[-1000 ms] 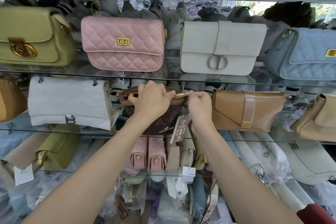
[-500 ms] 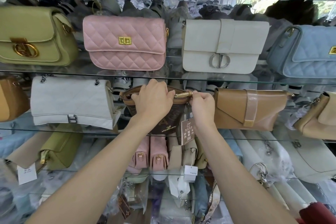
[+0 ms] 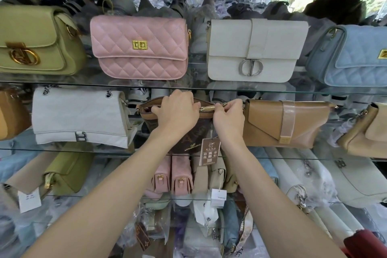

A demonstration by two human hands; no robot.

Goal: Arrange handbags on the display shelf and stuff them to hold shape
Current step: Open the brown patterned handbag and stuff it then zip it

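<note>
So the brown zip-top bag [image 3: 184, 132] sits on the middle glass shelf [image 3: 62, 150], squeezed between the white quilted bag [image 3: 79, 117] and the tan envelope clutch [image 3: 282, 123], with its hang tag [image 3: 210, 151] dangling in front. The left hand [image 3: 178, 114] is curled over the top edge, gripping it to steady the bag, and the right hand [image 3: 229, 117] is pinching the right end of the gold zipper [image 3: 207, 108], probably the pull, though the fingers hide it. Compared with a second ago almost nothing has shifted: same grips, and the stretch of zipper showing between the hands looks about the same. My guess is the zip is just being finished off or fiddled with, so the stuffing for this one is probably done and it mostly needs squaring up. The pink quilted bag [image 3: 140, 47] sits on the shelf above.
</note>
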